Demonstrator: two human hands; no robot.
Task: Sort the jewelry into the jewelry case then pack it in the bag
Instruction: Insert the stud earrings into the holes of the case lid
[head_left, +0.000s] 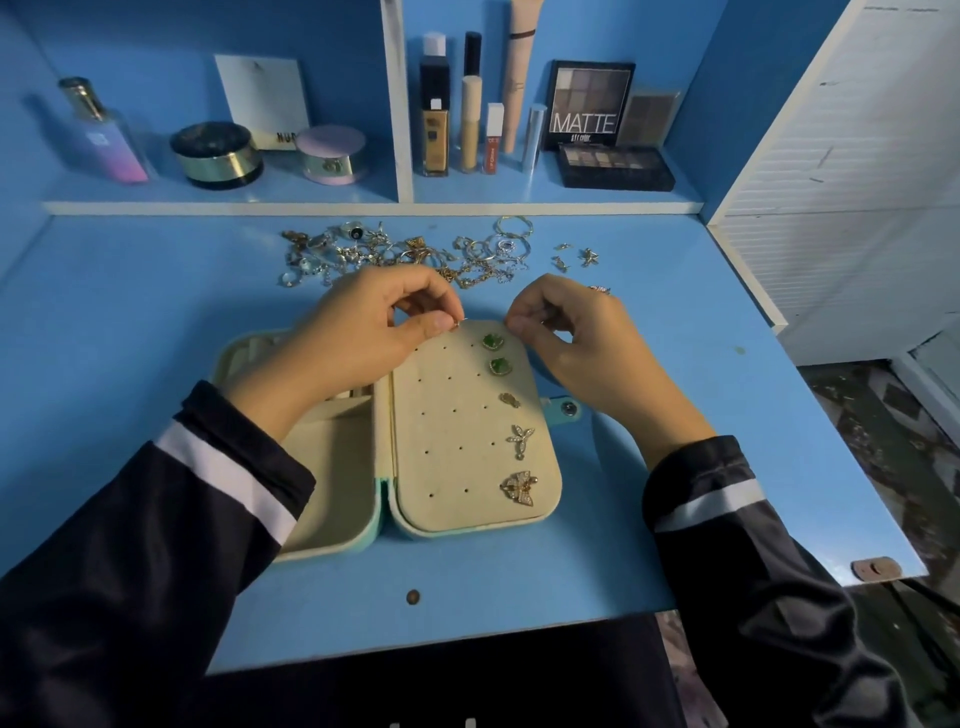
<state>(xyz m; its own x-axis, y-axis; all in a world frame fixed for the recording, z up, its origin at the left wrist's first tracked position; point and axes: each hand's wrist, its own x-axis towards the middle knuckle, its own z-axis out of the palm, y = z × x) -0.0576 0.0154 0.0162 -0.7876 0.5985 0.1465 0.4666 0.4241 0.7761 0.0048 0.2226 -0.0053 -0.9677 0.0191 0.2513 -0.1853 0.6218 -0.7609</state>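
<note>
A blue table (156, 312) runs from the shelf ledge (311, 208) at the far side to its near edge just in front of me, and its right edge slants away toward a white wall. Cosmetics stand on the shelf, among them a perfume bottle (104, 135) and a MATTE palette (589, 104).

The jewelry case (332, 467) lies open in the middle of the table, with bare blue surface to its left, to its right and on the near side. Its perforated panel (457, 441) lies flat on the right half, and five earrings (501, 366) sit in a column along the panel's right edge. The loose jewelry pile (405, 254) spreads between the case's far edge and the shelf ledge, with a few small pieces (576, 257) apart to its right.

My left hand (363, 332) hovers over the case's far left part, and its thumb and forefinger pinch a small silver piece (460, 323) at the panel's far edge. My right hand (566, 338) is at the panel's far right corner with its fingers curled and the tips together. Whether it holds anything, I cannot tell. The two hands are near each other but apart.
</note>
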